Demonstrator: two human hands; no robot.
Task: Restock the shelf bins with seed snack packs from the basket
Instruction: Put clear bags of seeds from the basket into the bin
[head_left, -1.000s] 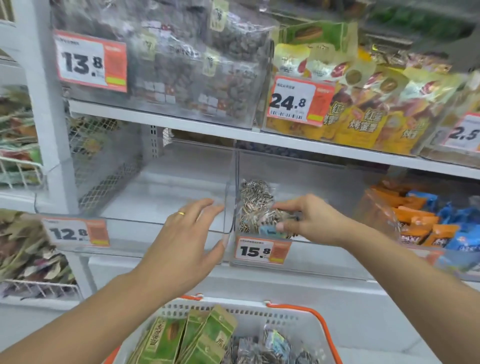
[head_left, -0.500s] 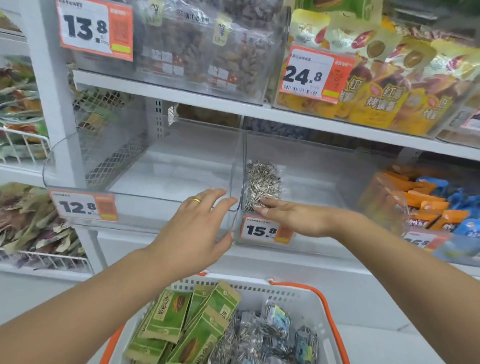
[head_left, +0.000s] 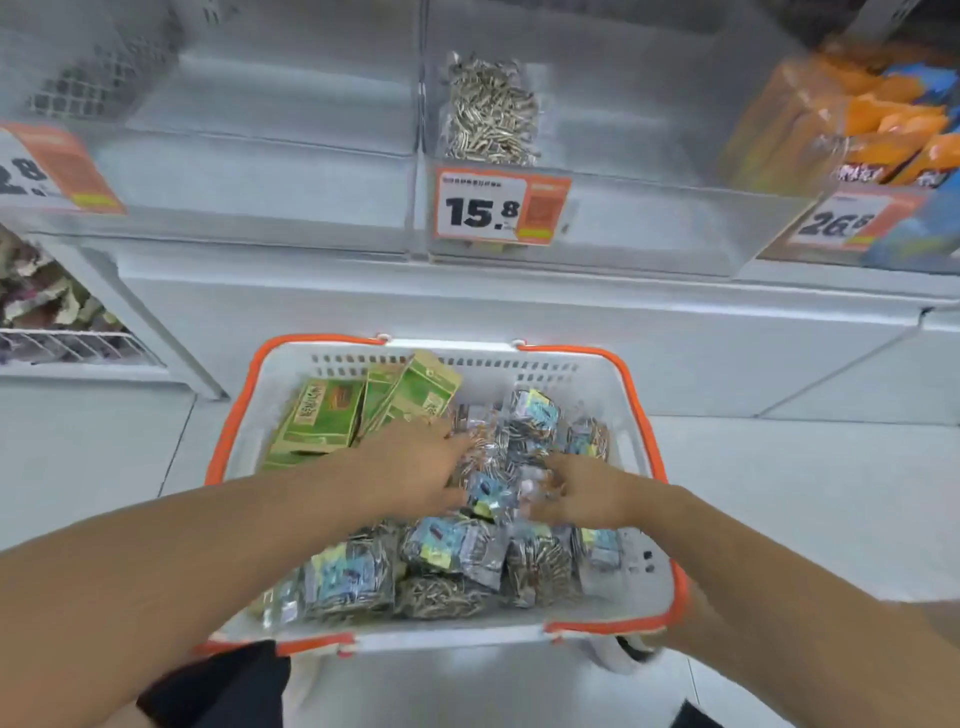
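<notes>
Down in the basket (head_left: 644, 582) both my hands are among the seed snack packs (head_left: 457, 551). My left hand (head_left: 415, 470) lies flat over the heap, fingers stretched forward and touching the clear packs near the basket's middle, its grip closed on nothing that I can see. My right hand (head_left: 584, 488) reaches in from the right, fingers bent down into the packs; motion blur keeps me from telling whether that grip has hold of one. Green packs (head_left: 322, 415) stand at the basket's far left, just beside my left hand. Above, one pack of striped seeds (head_left: 488, 111) stands upright at the left end of the clear middle bin (head_left: 649, 228), behind the 15.8 price tag (head_left: 501, 210). Orange and blue packs (head_left: 883, 124) fill the bin to its right.
</notes>
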